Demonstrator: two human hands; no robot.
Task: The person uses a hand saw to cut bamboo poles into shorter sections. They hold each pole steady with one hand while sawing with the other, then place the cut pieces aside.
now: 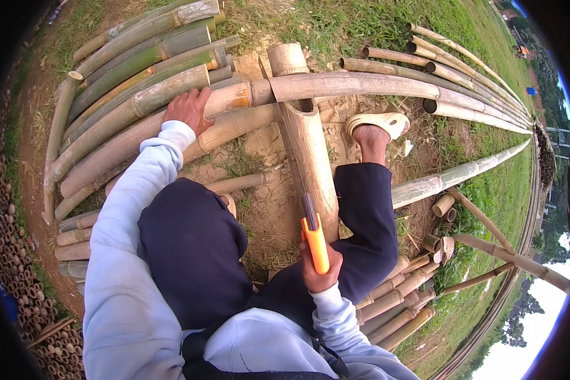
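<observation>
A long bamboo pole [354,85] lies crosswise in front of me, over a thick bamboo log [318,158] that points away from me. My left hand [189,111] is wrapped over the pole, left of a brownish node. In my right hand [321,266] is the orange handle of a hand saw [317,244]. Its thin blade stretches away along the log's left side and meets the pole just right of that node, the tip showing beyond it. How deep the blade sits in the pole I cannot tell.
Cut bamboo lengths [171,47] are stacked at the left, with shorter pieces [399,294] at the lower right. Several long poles [465,79] fan out over the grass. My sandalled foot [377,126] stands right of the log. Sawdust covers the ground around it.
</observation>
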